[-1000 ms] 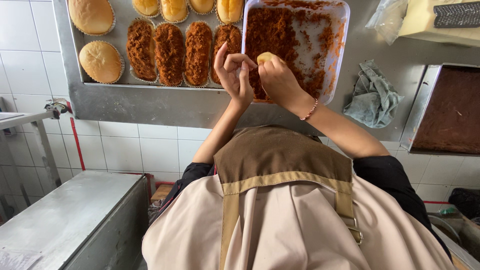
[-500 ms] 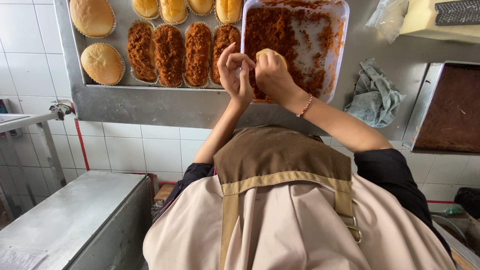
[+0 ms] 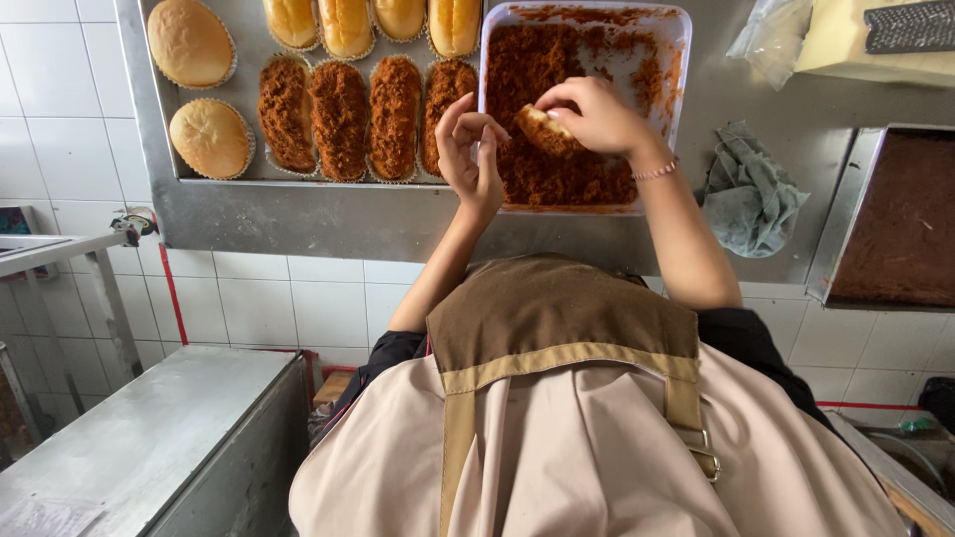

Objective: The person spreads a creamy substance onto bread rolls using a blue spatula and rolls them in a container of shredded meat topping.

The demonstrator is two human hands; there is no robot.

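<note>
Since half a second ago the right hand [image 3: 597, 119] has swung its bun [image 3: 545, 131] away from the left hand [image 3: 470, 149] and down toward the brown floss, so the two hands, then touching, now stand just apart.

Going left to right: two plain round buns [image 3: 189, 42] sit at the left end of the metal tray [image 3: 149, 149], then a row of four floss-coated long buns [image 3: 340, 119] with plain golden long buns [image 3: 343, 22] in the row beside them. Next comes the left hand, empty, its fingers [image 3: 453, 114] curled loosely with thumb and forefinger close together but pinching nothing. Just beside it the right hand pinches the small bun between thumb and fingertips over the white tub of meat floss [image 3: 582, 99], the bun touching or nearly touching the heap; I cannot tell which. Further right a grey-green cloth [image 3: 751, 194] lies crumpled on the steel desk [image 3: 398, 224], and a dark tray [image 3: 900, 219] sits at the edge.

The bun looks light, soft and easily squashed, probably sticky where coated, so a gentle hold at its ends or plain underside seems best.
</note>
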